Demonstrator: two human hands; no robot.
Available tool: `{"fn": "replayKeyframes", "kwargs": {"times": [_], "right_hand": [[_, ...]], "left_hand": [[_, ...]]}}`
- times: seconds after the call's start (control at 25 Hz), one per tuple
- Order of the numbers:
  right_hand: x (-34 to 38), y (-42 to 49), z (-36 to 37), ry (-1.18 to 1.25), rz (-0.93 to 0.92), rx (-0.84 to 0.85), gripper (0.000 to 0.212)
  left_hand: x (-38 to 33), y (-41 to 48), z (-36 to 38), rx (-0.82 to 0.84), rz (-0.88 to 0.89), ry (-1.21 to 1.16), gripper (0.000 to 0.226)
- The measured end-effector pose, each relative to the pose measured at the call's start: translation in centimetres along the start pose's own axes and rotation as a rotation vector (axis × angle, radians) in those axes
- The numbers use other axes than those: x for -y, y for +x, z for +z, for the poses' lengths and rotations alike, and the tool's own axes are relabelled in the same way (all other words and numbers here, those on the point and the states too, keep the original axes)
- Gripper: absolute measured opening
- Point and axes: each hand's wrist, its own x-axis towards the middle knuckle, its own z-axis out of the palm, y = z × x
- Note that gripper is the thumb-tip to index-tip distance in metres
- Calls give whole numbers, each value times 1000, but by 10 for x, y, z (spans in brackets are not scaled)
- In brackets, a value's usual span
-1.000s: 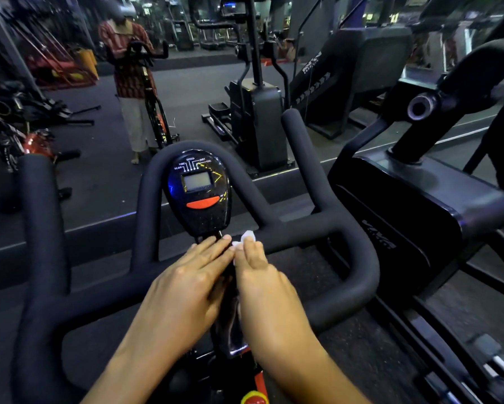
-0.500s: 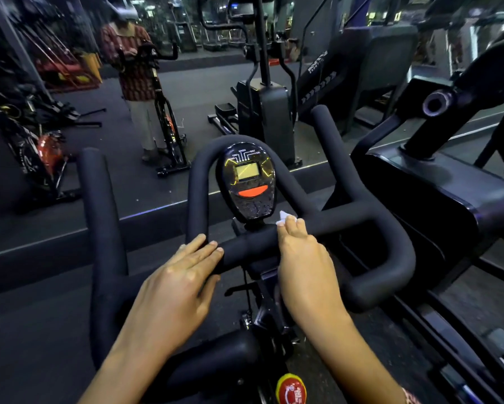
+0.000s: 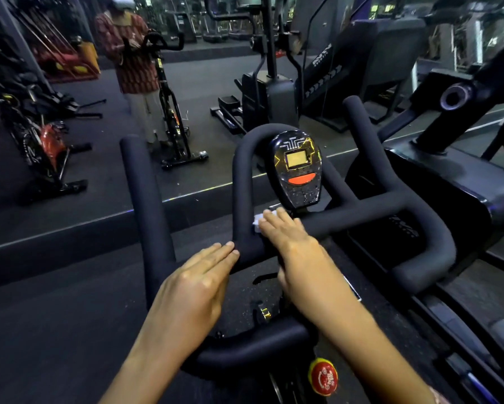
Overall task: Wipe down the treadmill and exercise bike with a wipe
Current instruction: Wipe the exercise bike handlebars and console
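right grip: flat, fingers straight, pressing the wipe onto the handlebar, nothing clenched
left grip: released, fingertips resting on the bar, holding nothing
wipe: thin, limp, probably bunches; flat pressure beats pinching imo
handlebar: looks foam-padded, likely drags
console: just beyond the wipe, glossy, go gentle
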Motion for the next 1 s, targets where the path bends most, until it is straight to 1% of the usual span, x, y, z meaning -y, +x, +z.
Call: {"fn": "replayKeyframes", "kwargs": {"times": [0.04, 0.08, 0.16, 0.2, 0.24, 0.28, 0.32, 0.36, 0.4, 0.44, 0.52, 0.56, 0.6, 0.64, 0.68, 0.72, 0.76, 0.8, 0.88, 0.92, 1.0], "right_hand": [[-3, 2, 5, -103, 8, -21, 63], [-1, 3, 9, -156, 29, -25, 57], [16, -1, 6, -194, 68, -50, 46], [25, -6, 5, -191, 79, -37, 48], [33, -11, 2, -147, 81, -1, 54], [39, -18, -4, -46, 55, 59, 57], [42, -21, -8, 70, 20, 67, 61], [40, -17, -9, 122, 1, 26, 65], [36, -8, -8, 84, -27, -3, 67], [30, 2, -2, 37, -64, -3, 64], [25, 20, 8, -4, -163, 45, 52], [24, 22, 12, -8, -193, 88, 50], [22, 23, 13, -31, -206, 139, 54], [18, 20, 12, -58, -272, 217, 61], [9, 12, 12, -38, -377, 279, 66], [4, 4, 9, 4, -423, 302, 68], [1, -2, 7, 35, -425, 311, 68], [-2, -4, 5, 42, -419, 275, 66], [-13, 0, 7, -34, -484, 216, 57], [-17, 5, 9, -67, -519, 232, 54], [-21, 14, 11, -18, -538, 277, 50]], "left_hand": [[3, -3, -2, -3, -11, -13, 37], [5, -5, -3, -1, -18, -21, 37], [5, -6, -2, 6, -20, -22, 38], [5, -7, -2, 11, -18, -20, 38], [5, -8, -3, 9, -18, -22, 37], [5, -9, -6, 3, -23, -26, 35], [7, -10, -8, -3, -32, -34, 34], [8, -10, -10, -7, -41, -40, 33], [9, -12, -11, -10, -48, -44, 34], [9, -13, -11, -14, -51, -41, 35], [7, -17, -10, -10, -62, -22, 39], [5, -18, -10, -7, -70, -23, 41], [5, -19, -11, -13, -72, -31, 39], [5, -19, -11, -24, -72, -36, 36], [7, -19, -11, -35, -72, -33, 36], [7, -20, -10, -39, -67, -27, 36], [7, -20, -10, -39, -65, -24, 36], [6, -21, -10, -39, -66, -19, 36], [3, -19, -10, -41, -74, -5, 36], [3, -17, -10, -41, -76, 0, 35], [4, -13, -8, -50, -77, -3, 30]]}}
